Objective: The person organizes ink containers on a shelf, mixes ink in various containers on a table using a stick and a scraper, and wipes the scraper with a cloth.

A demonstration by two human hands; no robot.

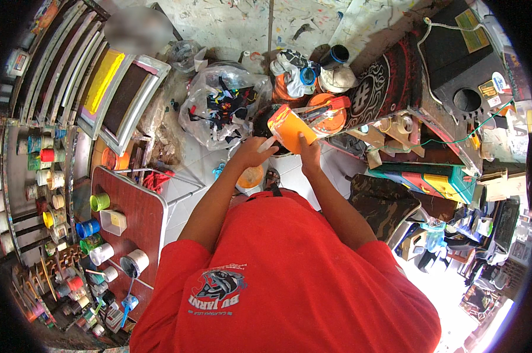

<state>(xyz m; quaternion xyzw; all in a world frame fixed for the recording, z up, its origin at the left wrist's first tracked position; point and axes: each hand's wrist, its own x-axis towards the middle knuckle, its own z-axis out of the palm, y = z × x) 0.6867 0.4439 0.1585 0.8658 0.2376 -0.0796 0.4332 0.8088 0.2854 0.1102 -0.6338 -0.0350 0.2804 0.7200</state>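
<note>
My right hand (309,154) grips the lower edge of a flat orange, paint-covered piece (289,128), held tilted in front of me. My left hand (251,152) is closed around a thin white stick (267,143) whose tip touches the orange piece's left edge. Straight below the hands, a small tub of orange paint (252,176) stands on the white tiled floor. Just beyond the hands sits an orange bucket (330,116), its top smeared with paint.
A red-brown table (148,212) on my left carries several paint cups. Framed printing screens (110,88) lean at the upper left by a shelf of paint jars (42,170). A full plastic bag (219,109) lies ahead. A black speaker box (454,59) and cluttered benches fill the right.
</note>
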